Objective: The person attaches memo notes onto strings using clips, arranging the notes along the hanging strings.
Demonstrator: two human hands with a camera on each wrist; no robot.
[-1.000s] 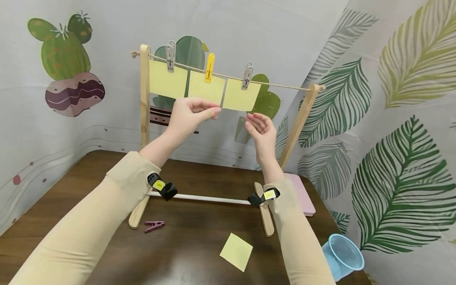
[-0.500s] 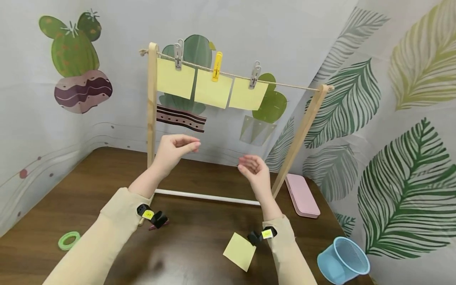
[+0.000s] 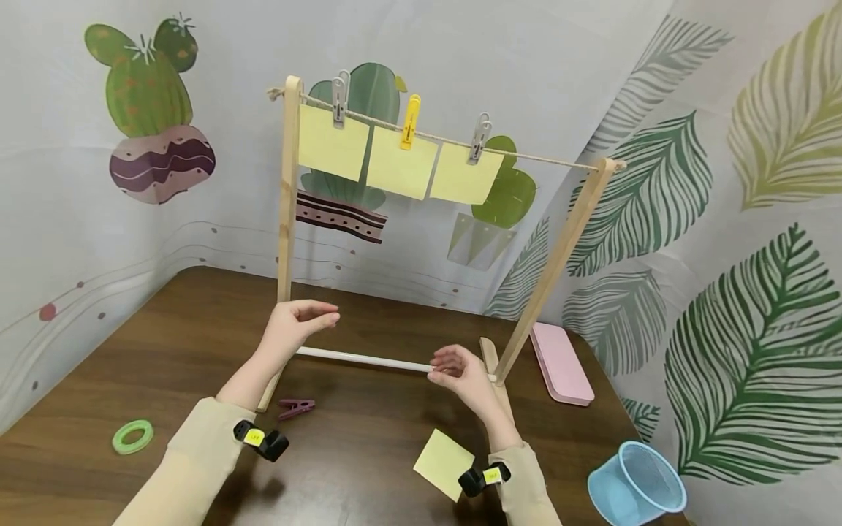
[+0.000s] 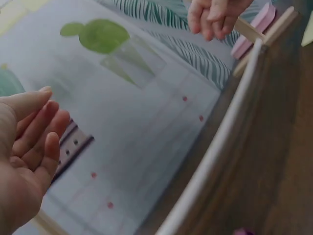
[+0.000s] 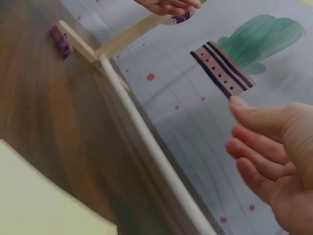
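Note:
Both hands are in the air and hold nothing, their fingers loosely bent. My left hand (image 3: pixel 296 329) is in front of the left post, above a purple clothespin (image 3: pixel 297 408) on the table. My right hand (image 3: pixel 463 376) is by the right end of the rack's white rod (image 3: pixel 368 359), above a loose yellow sticky note (image 3: pixel 444 464). Higher up, three yellow notes hang side by side on the rope (image 3: pixel 539 158): a left note (image 3: pixel 332 146) under a grey clothespin (image 3: pixel 339 98), a middle note (image 3: pixel 401 166) under a yellow clothespin (image 3: pixel 411 123), a right note (image 3: pixel 465 177) under another grey clothespin (image 3: pixel 479 139).
The wooden rack's right post (image 3: pixel 555 267) slants up from its foot. A pink case (image 3: pixel 561 364) lies at the right, with a blue mesh cup (image 3: pixel 634 482) nearer the front. A green ring (image 3: pixel 132 437) lies on the table (image 3: pixel 197 343) at the left.
Both hands have come down from beside the hanging notes to low in front of the rack. The left hand has also drawn leftward. The notes hang as before, and the head view has shifted slightly.

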